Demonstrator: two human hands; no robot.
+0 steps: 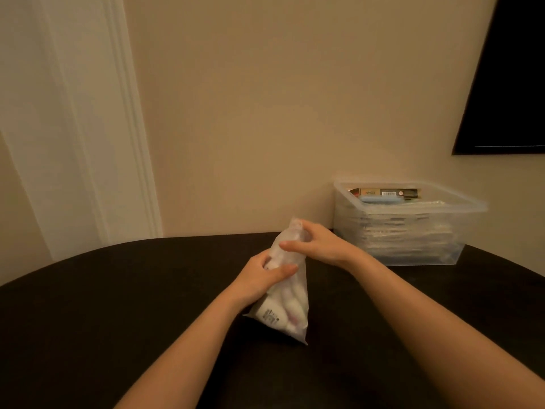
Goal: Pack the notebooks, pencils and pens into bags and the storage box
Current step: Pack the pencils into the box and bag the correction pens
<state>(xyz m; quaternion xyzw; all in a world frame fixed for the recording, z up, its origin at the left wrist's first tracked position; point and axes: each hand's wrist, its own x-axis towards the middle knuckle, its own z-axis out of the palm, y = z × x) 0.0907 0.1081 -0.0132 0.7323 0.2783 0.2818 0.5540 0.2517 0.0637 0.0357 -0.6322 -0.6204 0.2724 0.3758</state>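
A frosted plastic bag [283,311] stands upright on the dark table [118,305], filled with whitish items that show blurred through the plastic. My left hand [262,278] grips the bag's middle from the left, thumb across its front. My right hand [312,243] grips the narrowed top of the bag from the right. A clear plastic storage box [407,231] sits at the back right against the wall, lidless, holding stacked bagged items and a few packs on top.
The table's curved far edge runs close to a beige wall. A white door frame [129,128] stands at the left. A black screen [510,84] hangs at the upper right above the box.
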